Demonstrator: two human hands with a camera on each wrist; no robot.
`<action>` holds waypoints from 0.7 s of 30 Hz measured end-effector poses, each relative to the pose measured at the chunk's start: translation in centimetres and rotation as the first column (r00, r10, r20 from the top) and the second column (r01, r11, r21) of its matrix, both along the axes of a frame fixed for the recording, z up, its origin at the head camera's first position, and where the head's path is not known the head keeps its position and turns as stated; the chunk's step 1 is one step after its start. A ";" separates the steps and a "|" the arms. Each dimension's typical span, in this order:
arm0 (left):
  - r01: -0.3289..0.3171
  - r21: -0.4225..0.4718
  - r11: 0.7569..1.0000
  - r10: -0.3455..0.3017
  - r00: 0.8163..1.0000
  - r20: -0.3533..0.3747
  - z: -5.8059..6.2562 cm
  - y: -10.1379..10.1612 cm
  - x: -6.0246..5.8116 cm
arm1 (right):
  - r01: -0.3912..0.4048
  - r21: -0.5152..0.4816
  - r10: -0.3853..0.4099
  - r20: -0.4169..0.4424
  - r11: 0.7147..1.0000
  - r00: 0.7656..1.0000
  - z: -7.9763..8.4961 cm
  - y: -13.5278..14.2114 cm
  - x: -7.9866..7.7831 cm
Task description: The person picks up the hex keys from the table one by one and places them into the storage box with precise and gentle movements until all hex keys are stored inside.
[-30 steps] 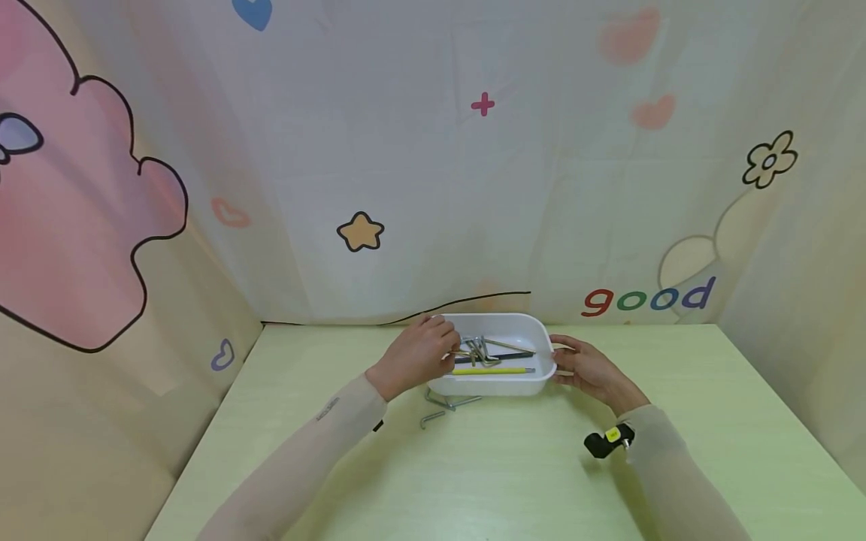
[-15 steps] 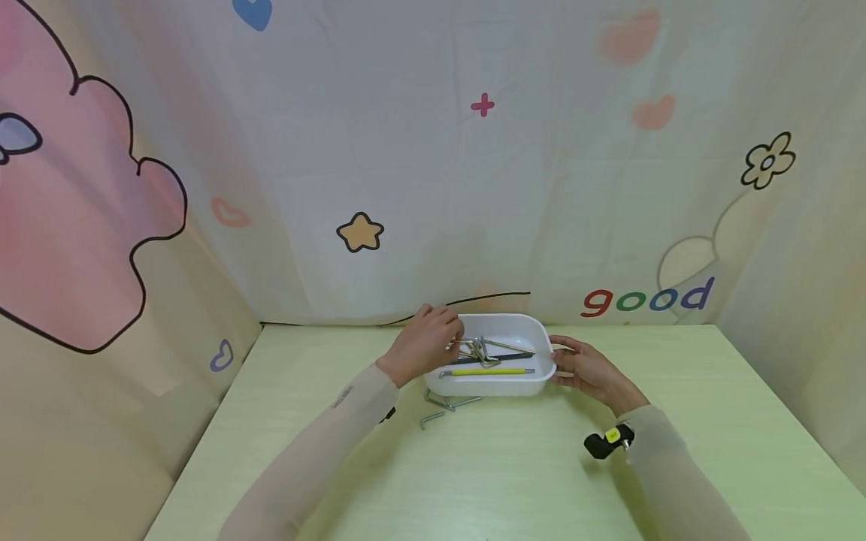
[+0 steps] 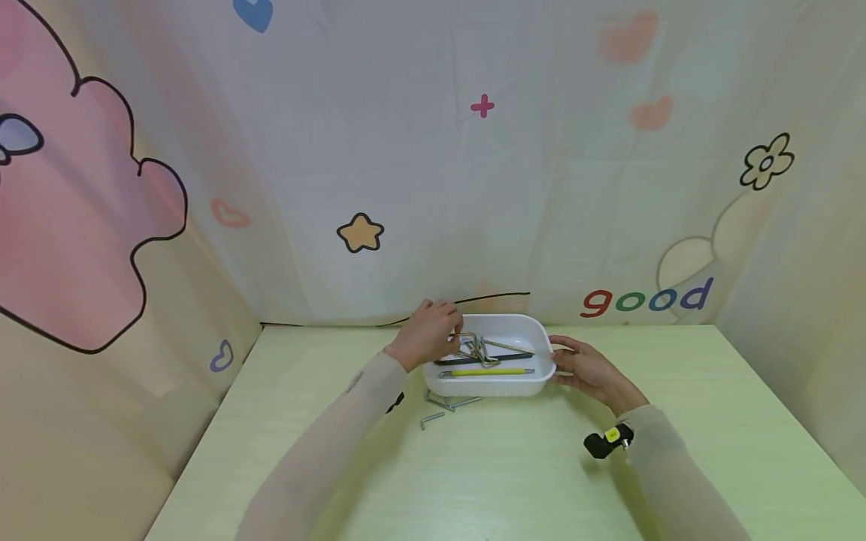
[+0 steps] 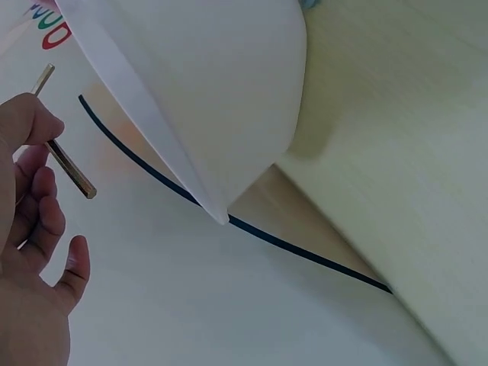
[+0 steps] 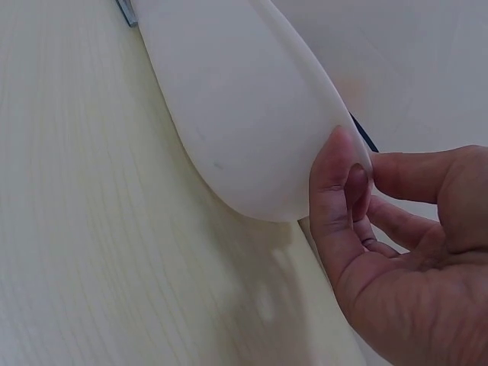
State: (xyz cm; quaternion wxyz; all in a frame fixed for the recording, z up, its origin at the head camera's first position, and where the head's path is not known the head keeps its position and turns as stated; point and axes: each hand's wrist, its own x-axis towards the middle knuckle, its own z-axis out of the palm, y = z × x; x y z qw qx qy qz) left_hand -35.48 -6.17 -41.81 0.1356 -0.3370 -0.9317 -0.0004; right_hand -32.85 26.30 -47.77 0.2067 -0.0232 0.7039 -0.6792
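My left hand (image 3: 426,333) is over the left end of a white plastic tray (image 3: 501,388). Between thumb and finger it pinches a brass-coloured hex key (image 4: 72,172), whose short bent end points out over the tray in the head view. In the tray lie a yellow-sleeved hex key (image 3: 483,372), a long black hex key (image 3: 519,358) and a small heap of brass and silver hex keys (image 3: 482,352). My right hand (image 3: 591,372) holds the tray's right end at the rim, thumb against the outer wall in the right wrist view.
Several silver hex keys (image 3: 465,402) lie on the pale green table (image 3: 514,473) just in front of the tray, one (image 3: 432,419) apart from the others. A printed curtain (image 3: 419,165) rises right behind the tray and along both sides.
My left hand has shifted slightly right and up with the brass hex key, uncovering the bent end of the yellow-sleeved one. My right hand and the tray have stayed put.
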 end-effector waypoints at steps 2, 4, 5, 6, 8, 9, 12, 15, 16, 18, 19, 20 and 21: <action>-0.015 -0.012 1.000 0.016 0.999 0.033 0.1 0.2 -0.3 | 0.001 0.000 -0.001 -0.002 1.000 1.000 0.0 0.0 0.0; -0.030 -0.017 0.999 0.031 0.997 0.066 0.2 0.4 -0.5 | 0.000 0.001 0.000 -0.005 1.000 1.000 0.0 -0.1 0.1; -0.037 -0.017 0.999 0.039 0.996 0.079 0.2 0.5 -0.6 | -0.003 0.002 0.003 -0.006 1.000 1.000 0.0 0.0 0.1; -0.045 -0.019 0.999 0.047 0.995 0.091 0.3 0.6 -0.8 | -0.002 0.001 0.002 -0.005 1.000 1.000 0.0 -0.1 0.1; -0.058 -0.023 0.998 0.060 0.992 0.115 0.3 0.9 -1.0 | 0.008 0.003 -0.008 0.001 1.000 1.000 0.0 0.0 0.0; -0.062 -0.026 0.998 0.065 0.990 0.125 0.4 1.0 -1.1 | 0.007 0.003 -0.007 0.002 1.000 1.000 -0.1 0.0 0.0; -0.059 -0.027 0.998 0.062 0.986 0.153 0.6 1.5 -1.4 | 0.011 0.003 -0.011 0.005 1.000 1.000 -0.1 0.1 0.0; -0.039 -0.008 0.999 0.039 0.982 0.184 0.8 1.9 -1.6 | 0.009 0.004 -0.009 0.003 1.000 1.000 -0.1 0.1 -0.1; -0.031 -0.001 1.000 0.030 0.981 0.193 0.9 2.1 -1.7 | 0.012 0.003 -0.012 0.003 1.000 1.000 -0.1 0.1 -0.1; -0.022 0.008 1.000 0.020 0.977 0.214 1.1 2.4 -1.9 | 0.014 -0.001 -0.014 0.002 1.000 1.000 -0.2 0.1 -0.2; -0.020 0.009 1.000 0.018 0.975 0.224 1.1 2.5 -2.0 | 0.012 0.000 -0.012 0.002 1.000 1.000 -0.2 0.1 -0.3; -0.021 0.005 1.000 0.019 0.973 0.232 1.1 2.6 -2.2 | 0.012 -0.002 -0.012 0.004 1.000 1.000 -0.3 0.1 -0.3; -0.023 0.002 1.000 0.022 0.969 0.245 1.1 2.7 -2.3 | 0.012 -0.003 -0.012 0.007 1.000 1.000 -0.3 0.2 -0.3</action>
